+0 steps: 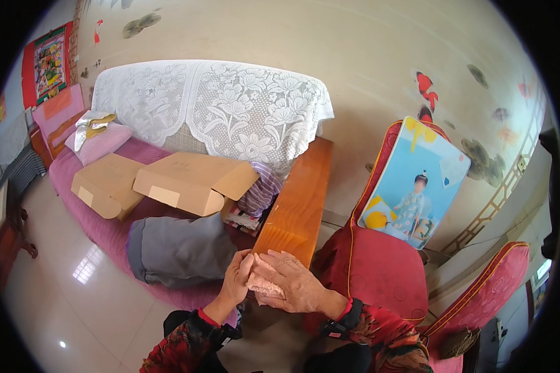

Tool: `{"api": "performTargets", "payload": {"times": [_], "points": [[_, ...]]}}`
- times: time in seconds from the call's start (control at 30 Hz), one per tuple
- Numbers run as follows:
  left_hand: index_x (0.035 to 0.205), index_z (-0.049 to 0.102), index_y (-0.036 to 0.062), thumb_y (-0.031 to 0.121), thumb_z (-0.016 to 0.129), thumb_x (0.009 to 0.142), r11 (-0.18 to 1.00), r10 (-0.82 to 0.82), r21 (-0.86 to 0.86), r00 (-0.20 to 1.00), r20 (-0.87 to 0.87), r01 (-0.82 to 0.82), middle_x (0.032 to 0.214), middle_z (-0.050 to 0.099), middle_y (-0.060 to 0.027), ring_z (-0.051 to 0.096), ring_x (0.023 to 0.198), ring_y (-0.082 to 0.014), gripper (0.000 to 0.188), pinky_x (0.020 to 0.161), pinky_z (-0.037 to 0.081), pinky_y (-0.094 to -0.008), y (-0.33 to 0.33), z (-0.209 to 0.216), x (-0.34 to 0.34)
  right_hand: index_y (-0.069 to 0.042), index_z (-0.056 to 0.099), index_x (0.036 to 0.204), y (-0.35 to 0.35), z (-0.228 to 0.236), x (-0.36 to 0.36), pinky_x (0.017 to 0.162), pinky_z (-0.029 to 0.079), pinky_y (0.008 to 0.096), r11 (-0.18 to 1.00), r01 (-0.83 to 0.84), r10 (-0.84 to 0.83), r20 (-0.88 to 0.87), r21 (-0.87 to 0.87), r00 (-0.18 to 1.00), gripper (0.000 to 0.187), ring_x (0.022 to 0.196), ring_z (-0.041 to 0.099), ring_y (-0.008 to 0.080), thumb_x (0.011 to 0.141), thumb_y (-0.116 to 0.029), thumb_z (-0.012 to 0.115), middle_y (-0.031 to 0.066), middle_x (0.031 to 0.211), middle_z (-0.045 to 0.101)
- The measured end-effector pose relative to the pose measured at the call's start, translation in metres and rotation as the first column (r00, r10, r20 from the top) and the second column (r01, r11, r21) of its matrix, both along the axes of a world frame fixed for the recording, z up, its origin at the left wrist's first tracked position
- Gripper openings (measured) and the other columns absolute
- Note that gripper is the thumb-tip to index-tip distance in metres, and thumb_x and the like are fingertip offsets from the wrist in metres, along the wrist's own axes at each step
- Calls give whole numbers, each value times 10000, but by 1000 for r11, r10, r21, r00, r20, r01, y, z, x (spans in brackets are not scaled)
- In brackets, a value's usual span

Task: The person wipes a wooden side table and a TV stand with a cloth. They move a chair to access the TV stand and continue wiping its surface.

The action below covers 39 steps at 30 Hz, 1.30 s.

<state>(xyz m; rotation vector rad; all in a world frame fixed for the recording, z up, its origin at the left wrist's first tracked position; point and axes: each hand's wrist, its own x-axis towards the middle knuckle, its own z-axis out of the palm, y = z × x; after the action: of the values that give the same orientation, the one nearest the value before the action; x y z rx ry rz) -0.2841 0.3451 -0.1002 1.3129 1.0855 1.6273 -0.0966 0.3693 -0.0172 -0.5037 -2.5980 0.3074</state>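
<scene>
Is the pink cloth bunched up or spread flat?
Bunched up: the pink cloth shows as a crumpled wad between the left hand and right hand.

In front of me and off to my left runs a long sofa with a mauve seat cover. Toward its far end I see a pink pillow, with a silver-and-gold cloth lying on it. Nearer me on the seat are a smaller cardboard box, a larger cardboard box beside it, and a folded gray fabric piece. A purple striped cloth sits close to my side's wooden armrest. White lace drapes the backrest. To my right, a red upholstered chair carries a photo panel, leaning back. Glossy pale floor tiles lie below.
</scene>
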Motion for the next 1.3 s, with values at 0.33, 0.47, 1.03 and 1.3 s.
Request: {"api": "performTargets", "payload": {"times": [0.33, 0.47, 1.03, 1.3], "points": [[1277, 514, -40, 248, 626, 985, 992, -6, -122, 971, 241, 37, 1065, 650, -73, 574, 965, -95, 425, 868, 468, -252, -15, -31, 8, -178, 561, 1380, 151, 3, 18, 1182, 293, 475, 982, 154, -172, 189, 108, 967, 509, 1386, 405, 379, 914, -358, 662, 110, 1476, 475], [1290, 488, -47, 240, 659, 953, 983, 17, -185, 990, 141, 10, 1033, 703, -117, 628, 927, -113, 473, 818, 505, -279, -17, -29, 4, -80, 550, 1344, 258, -16, 26, 1145, 342, 448, 951, 171, -245, 292, 259, 924, 501, 1298, 483, 355, 929, -345, 642, 155, 1380, 539], [1496, 200, 22, 268, 713, 922, 985, 94, -142, 995, -19, -95, 1086, 646, -207, 669, 923, -282, 808, 795, 527, -362, -24, -21, 1, -162, 764, 891, 184, 37, -88, 745, 484, 435, 982, -175, 96, 604, 73, 791, 320, 859, 645, 311, 828, -464, 681, 89, 866, 703], [1455, 286, 7, 217, 502, 1050, 981, 148, -178, 874, 463, -71, 1147, 530, -110, 560, 924, -146, 505, 843, 489, -282, -39, -30, -28, -147, 719, 1023, 36, 29, -104, 817, 484, 450, 965, -259, 176, 617, 47, 767, 386, 974, 620, 318, 766, -435, 749, 94, 964, 674]]}}
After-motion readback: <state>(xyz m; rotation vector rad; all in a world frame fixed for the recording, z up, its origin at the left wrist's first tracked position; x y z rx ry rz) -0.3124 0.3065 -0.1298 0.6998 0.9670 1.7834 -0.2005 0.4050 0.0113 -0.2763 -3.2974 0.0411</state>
